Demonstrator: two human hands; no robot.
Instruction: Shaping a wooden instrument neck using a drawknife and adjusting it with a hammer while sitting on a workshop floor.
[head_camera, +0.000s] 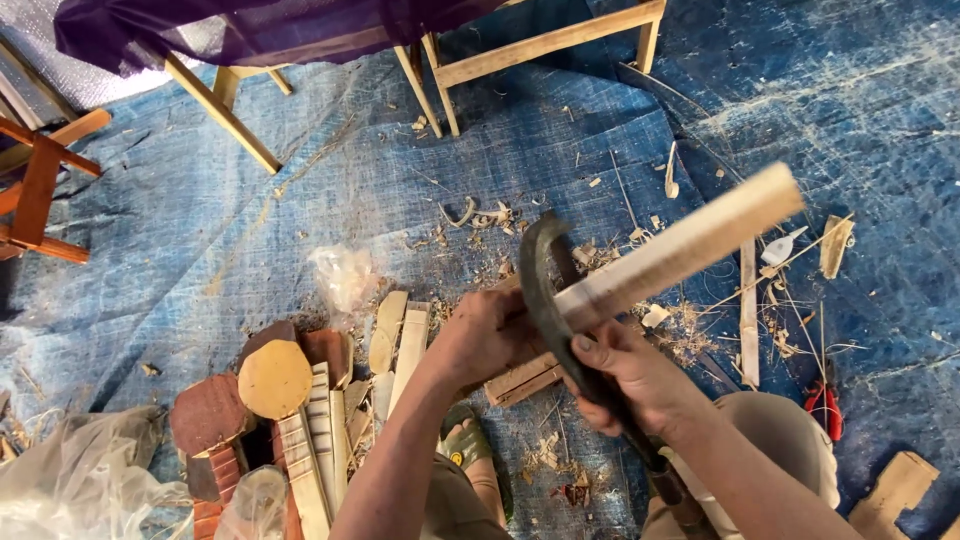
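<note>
My left hand (483, 338) grips the near end of a pale wooden stick (700, 240) that slants up to the right. My right hand (632, 378) is wrapped around the handle of a dark curved blade (537, 280). The blade's hooked edge lies across the stick close to my left hand. Both hands are over the blue tarp (250, 230), above my knee and sandalled foot (464, 440).
Cut wood pieces and round log slices (275, 378) are piled at lower left beside clear plastic bags (80, 485). Shavings and thin sticks litter the tarp. Red-handled pliers (826, 408) lie at right. Wooden stool legs (440, 90) stand at the top.
</note>
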